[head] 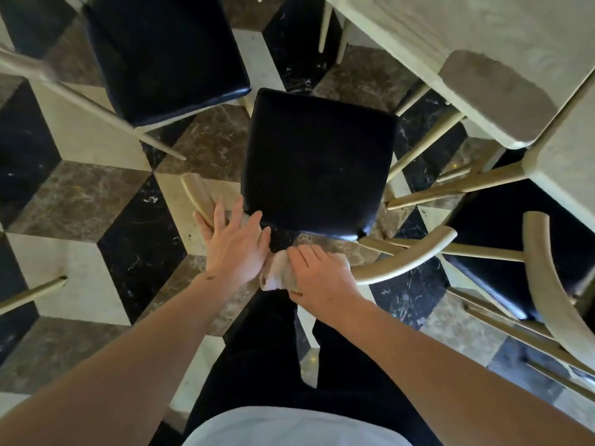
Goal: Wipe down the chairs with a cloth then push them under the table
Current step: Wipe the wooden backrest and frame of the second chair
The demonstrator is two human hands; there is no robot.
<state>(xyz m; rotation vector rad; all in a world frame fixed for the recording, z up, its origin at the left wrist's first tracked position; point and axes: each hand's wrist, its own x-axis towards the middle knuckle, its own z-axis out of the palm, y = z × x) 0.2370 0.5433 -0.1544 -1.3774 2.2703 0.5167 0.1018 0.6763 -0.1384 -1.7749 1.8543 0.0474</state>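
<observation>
Standing on cube-patterned marble floor (96, 201), black-seated chair (318, 162) beside pale table (515, 33)

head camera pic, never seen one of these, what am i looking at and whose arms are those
There is no machine here. One wide-angle camera sits on a person's head and looks down, so the two bare arms coming up from the bottom are that person's own. The wide lens bends straight lines.

Below them stands a chair with a black seat and a pale curved backrest nearest the body. The left hand lies open on the backrest's left end. The right hand presses a light cloth against the backrest's middle, wiping it.

A second chair is at upper left, a third at right. The pale table fills the upper right. The floor is patterned in black, brown and cream tiles.
</observation>
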